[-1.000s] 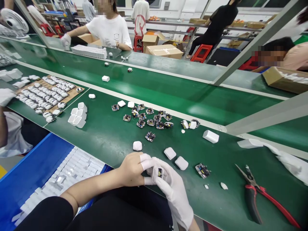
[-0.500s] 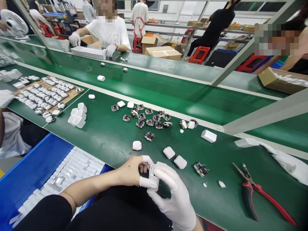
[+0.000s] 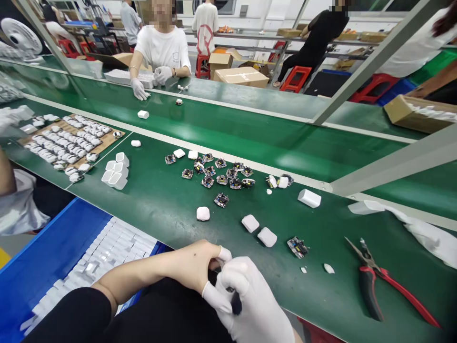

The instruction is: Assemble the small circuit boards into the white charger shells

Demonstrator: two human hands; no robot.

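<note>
Just over the bench's front edge, my two hands meet. My left hand, with white covers on its thumb and a finger, is closed around a small white plastic shell that is now mostly hidden behind the right fingers. In a white glove, my right hand curls against the left fingertips; what lies inside its fingers cannot be made out. Near them on the bench lie white rounded covers, another white cover and a circuit board. Farther back are several small circuit boards in a loose group.
Red-handled pliers lie at right, beside white scraps. White housings stand clustered at left, near a board of assembled units. A blue bin of white parts sits below left. A metal post rises at right.
My right hand has curled its fingers and moved in over the white shell, which was plainly visible between my hands before. Across the bench, a co-worker's gloved hand has reached forward to a small part.
</note>
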